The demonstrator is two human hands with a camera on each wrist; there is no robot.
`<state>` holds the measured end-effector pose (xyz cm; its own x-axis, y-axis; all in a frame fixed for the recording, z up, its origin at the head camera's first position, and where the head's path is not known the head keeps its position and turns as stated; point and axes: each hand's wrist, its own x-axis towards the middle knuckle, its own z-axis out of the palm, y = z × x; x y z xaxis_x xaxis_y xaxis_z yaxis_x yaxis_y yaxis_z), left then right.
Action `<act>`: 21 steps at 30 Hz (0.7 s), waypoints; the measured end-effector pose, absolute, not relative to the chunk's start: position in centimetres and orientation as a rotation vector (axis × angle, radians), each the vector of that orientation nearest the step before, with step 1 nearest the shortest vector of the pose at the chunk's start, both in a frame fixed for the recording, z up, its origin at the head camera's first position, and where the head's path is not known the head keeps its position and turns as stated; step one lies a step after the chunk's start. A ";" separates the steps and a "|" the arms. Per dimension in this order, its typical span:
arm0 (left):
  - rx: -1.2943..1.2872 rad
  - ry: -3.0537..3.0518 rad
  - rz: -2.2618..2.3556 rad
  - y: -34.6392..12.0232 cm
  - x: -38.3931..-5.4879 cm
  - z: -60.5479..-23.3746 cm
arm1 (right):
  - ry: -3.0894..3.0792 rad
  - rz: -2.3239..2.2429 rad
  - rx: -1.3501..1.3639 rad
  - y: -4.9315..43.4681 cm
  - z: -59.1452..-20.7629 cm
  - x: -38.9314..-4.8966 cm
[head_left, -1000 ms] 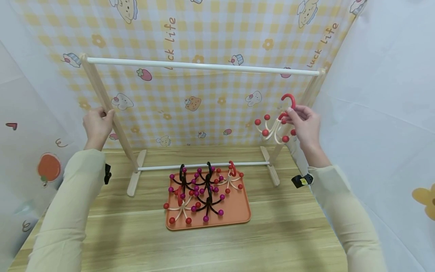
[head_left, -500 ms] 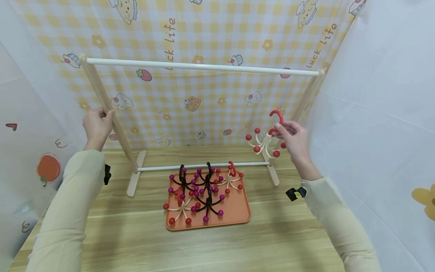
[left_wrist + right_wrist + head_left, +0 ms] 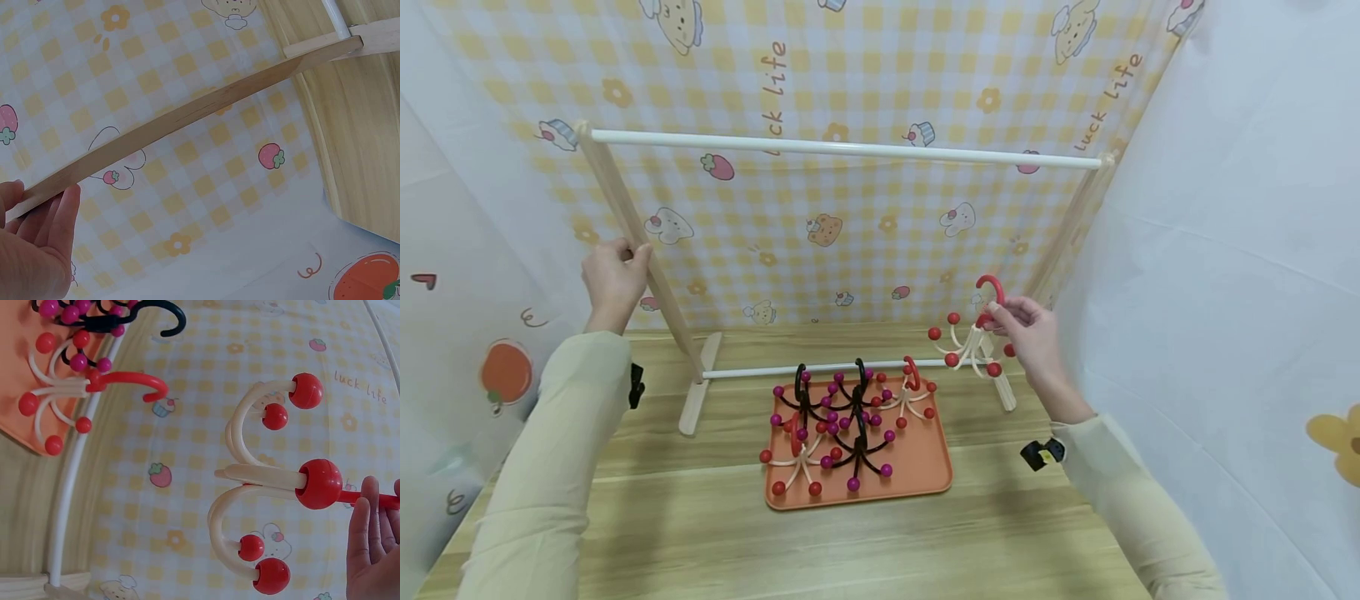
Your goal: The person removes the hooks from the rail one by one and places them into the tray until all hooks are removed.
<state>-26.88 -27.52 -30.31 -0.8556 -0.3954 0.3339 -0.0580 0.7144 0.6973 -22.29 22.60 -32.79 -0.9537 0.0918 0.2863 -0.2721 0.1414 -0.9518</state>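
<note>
My left hand (image 3: 617, 279) grips the left wooden post (image 3: 664, 292) of a rack; in the left wrist view its thumb and fingers lie on either side of that post (image 3: 187, 119). With thumb and fingertips, my right hand (image 3: 1033, 342) pinches the red hook (image 3: 992, 287) of a cream multi-arm hanger (image 3: 972, 343) tipped with red balls. That hanger is in the air, upright, in front of the rack's right foot. Below and to its left, an orange tray (image 3: 917, 483) bears several hangers: black ones (image 3: 860, 446) with magenta balls and cream ones (image 3: 802, 454) with red balls.
The rack's white top bar (image 3: 850, 148) spans between two wooden posts, and a lower white bar (image 3: 752, 372) runs behind the tray. A yellow checked cloth (image 3: 820, 275) hangs behind. The wooden table (image 3: 820, 550) extends in front of the tray.
My right hand has moved down and to the left with the cream hanger, from beside the right post to lower, nearer the tray. The left hand stays on its post.
</note>
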 end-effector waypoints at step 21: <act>0.326 -2.443 -0.991 -27.6 -27.0 -30.3 | -2.084 2.050 0.361 23.5 -43.2 -23.3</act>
<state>-26.97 -27.60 -30.25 -0.8561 -0.3866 0.3430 -0.0385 0.7096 0.7036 -23.29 23.46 -43.16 -0.9511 -0.0360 0.3067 -0.3073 0.0109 -0.9516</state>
